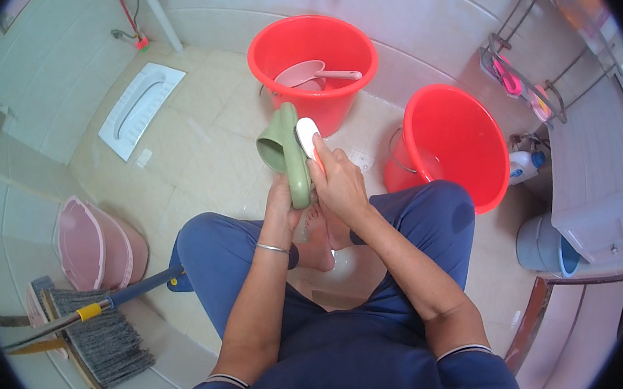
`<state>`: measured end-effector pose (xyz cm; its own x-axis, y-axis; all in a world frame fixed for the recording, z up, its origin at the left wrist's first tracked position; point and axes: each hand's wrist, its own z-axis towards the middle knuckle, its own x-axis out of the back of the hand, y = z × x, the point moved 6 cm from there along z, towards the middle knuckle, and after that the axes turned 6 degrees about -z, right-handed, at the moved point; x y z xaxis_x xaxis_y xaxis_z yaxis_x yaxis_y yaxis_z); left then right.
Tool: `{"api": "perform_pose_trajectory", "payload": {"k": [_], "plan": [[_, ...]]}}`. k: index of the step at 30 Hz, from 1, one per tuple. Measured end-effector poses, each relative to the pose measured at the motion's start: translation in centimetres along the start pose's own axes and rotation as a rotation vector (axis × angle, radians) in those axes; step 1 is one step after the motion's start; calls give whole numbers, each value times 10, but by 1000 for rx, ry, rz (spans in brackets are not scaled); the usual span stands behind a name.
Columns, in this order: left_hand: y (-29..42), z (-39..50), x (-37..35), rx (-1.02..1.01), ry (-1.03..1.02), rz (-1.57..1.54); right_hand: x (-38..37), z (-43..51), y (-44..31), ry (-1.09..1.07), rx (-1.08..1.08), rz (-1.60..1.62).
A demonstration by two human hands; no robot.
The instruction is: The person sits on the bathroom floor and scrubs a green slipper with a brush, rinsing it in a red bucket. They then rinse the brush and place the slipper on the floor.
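A green rubber slipper [295,173] is tilted up on its side in front of my bare feet [316,234]. My left hand [282,197] grips it from below near one end, and part of that hand is hidden behind it. My right hand [343,183] holds a white and orange scrubbing brush [307,135]. The brush lies against the slipper's sole, its bristles mostly hidden. Water or suds run down below the slipper, beside my foot.
Ahead stands a red bucket [342,107] holding a pink dipper [340,74]; another red bucket [457,141] is by my right knee. Left are a squat toilet [142,108], a pink bucket [101,247] and a broom [101,337]. A blue-grey bucket [537,247] stands at right.
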<state>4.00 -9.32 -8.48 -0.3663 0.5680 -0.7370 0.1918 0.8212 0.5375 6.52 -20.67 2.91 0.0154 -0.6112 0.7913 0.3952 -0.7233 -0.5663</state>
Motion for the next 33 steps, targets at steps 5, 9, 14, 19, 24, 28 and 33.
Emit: {"api": "perform_pose_trajectory", "payload": {"k": [5,9,14,19,24,28,33], "plan": [[21,-9,-12,-191,52,113,10,1,-10,72,66,-57],[26,-21,-32,-84,-82,-6,15,3,-19,138,149,9],[22,-29,-40,130,-141,-37,4,11,-20,17,189,-56],[17,-24,-29,169,-82,-339,-5,20,-13,-137,26,215],[25,-13,-18,17,-105,-514,18,-10,-19,-81,27,252],[26,-14,-19,-6,-142,-547,14,-57,-52,4,356,-173],[28,-15,-18,-90,-68,-515,-3,-64,-47,42,285,-168]]}}
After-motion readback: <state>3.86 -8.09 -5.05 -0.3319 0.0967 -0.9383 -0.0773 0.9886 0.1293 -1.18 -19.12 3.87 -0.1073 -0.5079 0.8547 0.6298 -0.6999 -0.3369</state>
